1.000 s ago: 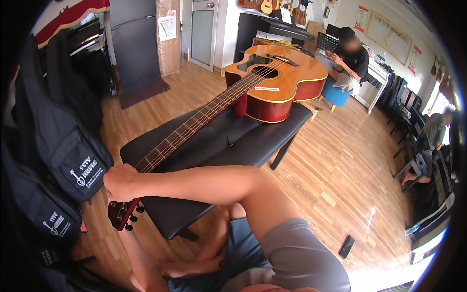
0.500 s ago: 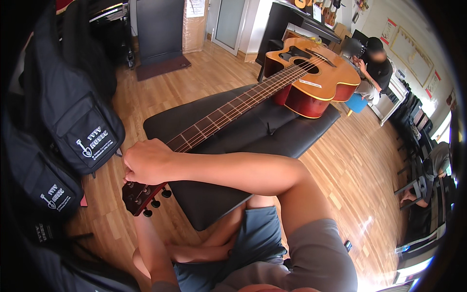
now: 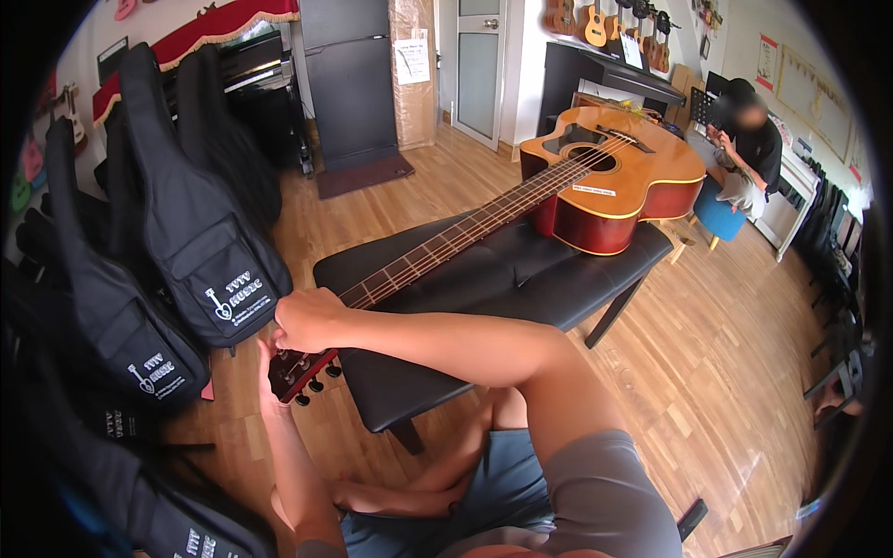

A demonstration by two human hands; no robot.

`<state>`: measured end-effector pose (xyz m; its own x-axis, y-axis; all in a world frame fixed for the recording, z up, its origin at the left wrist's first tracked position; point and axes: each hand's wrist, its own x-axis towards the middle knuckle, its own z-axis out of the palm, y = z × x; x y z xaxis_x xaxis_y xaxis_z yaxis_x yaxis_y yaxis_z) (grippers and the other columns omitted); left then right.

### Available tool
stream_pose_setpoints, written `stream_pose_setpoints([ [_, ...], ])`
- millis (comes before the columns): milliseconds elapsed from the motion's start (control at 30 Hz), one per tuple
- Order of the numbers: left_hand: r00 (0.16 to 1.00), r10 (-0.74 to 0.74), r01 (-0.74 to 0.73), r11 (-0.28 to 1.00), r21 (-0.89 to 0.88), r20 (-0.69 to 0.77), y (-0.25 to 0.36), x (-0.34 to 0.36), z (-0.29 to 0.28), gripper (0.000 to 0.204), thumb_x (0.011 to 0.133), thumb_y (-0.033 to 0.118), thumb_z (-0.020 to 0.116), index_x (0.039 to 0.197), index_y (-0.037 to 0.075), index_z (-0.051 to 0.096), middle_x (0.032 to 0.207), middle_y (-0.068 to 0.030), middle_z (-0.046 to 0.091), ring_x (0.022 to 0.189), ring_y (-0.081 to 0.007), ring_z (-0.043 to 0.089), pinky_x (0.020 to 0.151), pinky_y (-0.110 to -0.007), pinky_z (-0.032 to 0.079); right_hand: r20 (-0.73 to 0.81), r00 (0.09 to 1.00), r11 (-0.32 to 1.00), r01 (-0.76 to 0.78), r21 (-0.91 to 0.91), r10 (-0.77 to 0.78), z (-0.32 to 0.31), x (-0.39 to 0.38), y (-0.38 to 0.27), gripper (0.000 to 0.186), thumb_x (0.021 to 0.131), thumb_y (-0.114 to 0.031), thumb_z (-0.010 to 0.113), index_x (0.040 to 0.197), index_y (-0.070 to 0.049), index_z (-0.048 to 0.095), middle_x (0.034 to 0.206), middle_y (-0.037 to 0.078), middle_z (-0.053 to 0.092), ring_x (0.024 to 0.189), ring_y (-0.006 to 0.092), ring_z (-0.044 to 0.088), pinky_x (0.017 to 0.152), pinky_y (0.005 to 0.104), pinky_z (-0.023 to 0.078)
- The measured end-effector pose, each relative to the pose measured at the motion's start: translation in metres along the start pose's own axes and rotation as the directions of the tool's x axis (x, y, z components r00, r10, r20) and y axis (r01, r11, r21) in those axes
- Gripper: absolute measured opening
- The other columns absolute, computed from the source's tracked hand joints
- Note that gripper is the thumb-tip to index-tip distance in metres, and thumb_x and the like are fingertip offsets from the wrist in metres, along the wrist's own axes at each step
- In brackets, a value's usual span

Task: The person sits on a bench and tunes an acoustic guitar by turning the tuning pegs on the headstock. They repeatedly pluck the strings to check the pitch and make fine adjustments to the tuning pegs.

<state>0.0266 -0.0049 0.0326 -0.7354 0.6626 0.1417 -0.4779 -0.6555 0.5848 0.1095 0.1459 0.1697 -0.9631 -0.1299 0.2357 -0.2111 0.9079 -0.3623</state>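
An acoustic guitar (image 3: 672,173) with a light top and red-brown sides lies face up on a padded black bench (image 3: 437,246). Its neck runs toward me at the left, and the dark headstock (image 3: 290,375) with black tuning pegs sticks out past the bench edge. My right hand (image 3: 312,319) reaches across and is closed over the top of the headstock; its fingertips are turned away, so what they grip is hidden. Along the headstock's left edge is my left hand (image 3: 267,365), its fingers mostly hidden behind the wood and my right hand.
Several black guitar bags (image 3: 200,223) stand close on the left. A dark cabinet (image 3: 349,84) and a door (image 3: 479,70) are at the back. Another person (image 3: 749,139) sits on a blue stool (image 3: 716,212) at the far right, near a white piano (image 3: 791,200).
The view has tilted up and shifted, so more of the back wall shows. My right hand stays at the headstock. More of my left hand shows beside it now.
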Motion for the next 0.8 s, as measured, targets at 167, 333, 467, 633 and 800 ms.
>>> stream_pose_setpoints([
  [167,0.996,-0.064,0.058,0.994,0.092,0.066,0.008,0.003,-0.005,0.046,0.105,0.046,0.048,0.124,0.008,0.063,0.121,-0.0114,0.069,0.108,-0.0266,0.069,0.094,-0.045,0.057,-0.039,0.999,1.0,-0.008,0.014,0.009,0.004,0.001,0.0,0.031,0.078,-0.029,0.071,0.083,0.002,0.074,0.086,0.023,0.072,0.086,0.0388,0.072,0.074,0.0471,0.058],
  [333,0.982,0.189,-0.184,0.934,0.305,0.014,-0.023,0.011,-0.019,0.051,0.106,0.039,0.042,0.135,-0.003,0.049,0.109,-0.0263,0.067,0.077,-0.033,0.073,0.054,-0.035,0.062,-0.039,0.999,1.0,-0.023,0.007,0.023,0.012,0.005,0.007,0.03,0.079,-0.029,0.071,0.088,-0.001,0.076,0.092,0.02,0.074,0.089,0.0357,0.073,0.077,0.0448,0.058],
  [467,0.927,-0.068,-0.034,0.965,0.262,0.369,0.011,0.019,-0.113,0.054,0.106,0.042,0.036,0.136,-0.002,0.046,0.115,-0.0336,0.062,0.088,-0.0408,0.071,0.058,-0.043,0.062,-0.006,1.0,1.0,-0.02,-0.003,0.02,0.011,0.007,-0.004,0.027,0.079,-0.025,0.072,0.094,-0.003,0.076,0.1,0.018,0.074,0.096,0.0313,0.073,0.081,0.0415,0.058],
  [633,0.779,0.189,-0.411,0.874,0.259,0.598,-0.009,0.035,-0.111,0.037,0.104,0.023,0.045,0.136,0.004,0.045,0.129,-0.0205,0.059,0.106,-0.0343,0.068,0.09,-0.047,0.06,-0.003,1.0,1.0,-0.019,-0.003,0.019,0.01,0.007,0.004,0.023,0.077,-0.019,0.074,0.093,-0.003,0.076,0.1,0.017,0.074,0.097,0.0302,0.073,0.081,0.0395,0.057],
  [800,0.819,-0.516,0.521,0.852,0.051,0.25,0.015,0.029,-0.108,0.042,0.101,0.036,0.05,0.126,0.002,0.054,0.099,-0.0201,0.067,0.08,-0.0306,0.071,0.06,-0.038,0.059,0.018,0.998,0.998,-0.053,-0.027,0.053,0.008,0.005,0.0,0.026,0.077,-0.023,0.075,0.091,-0.002,0.077,0.096,0.018,0.075,0.093,0.0323,0.073,0.079,0.0423,0.057],
])
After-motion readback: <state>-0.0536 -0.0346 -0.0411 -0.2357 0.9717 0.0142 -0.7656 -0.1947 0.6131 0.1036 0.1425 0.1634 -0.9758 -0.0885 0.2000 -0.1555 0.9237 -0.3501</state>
